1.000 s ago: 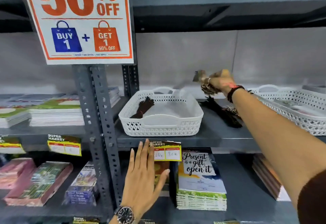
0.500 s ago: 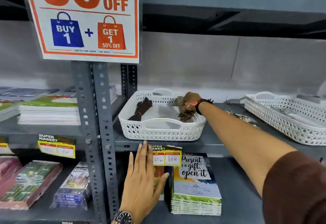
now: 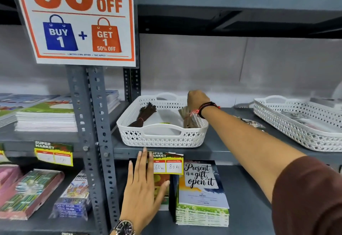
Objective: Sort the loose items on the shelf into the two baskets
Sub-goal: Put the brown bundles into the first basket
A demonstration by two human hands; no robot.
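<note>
- Grey metal shelf [image 3: 218, 142] carries two white baskets; we see ours, the left basket [image 3: 162, 136].
- Our right hand [image 3: 197, 99] grips a tan bundle [image 3: 187, 118], upright, inside it.
- Dark brown bundle [image 3: 144, 112] lies diagonal.
- Left hand [image 3: 144, 188] flat, fingers spread.

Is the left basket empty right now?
No. The left basket holds a dark brown bundle, and the right hand is over a tan one.
</note>
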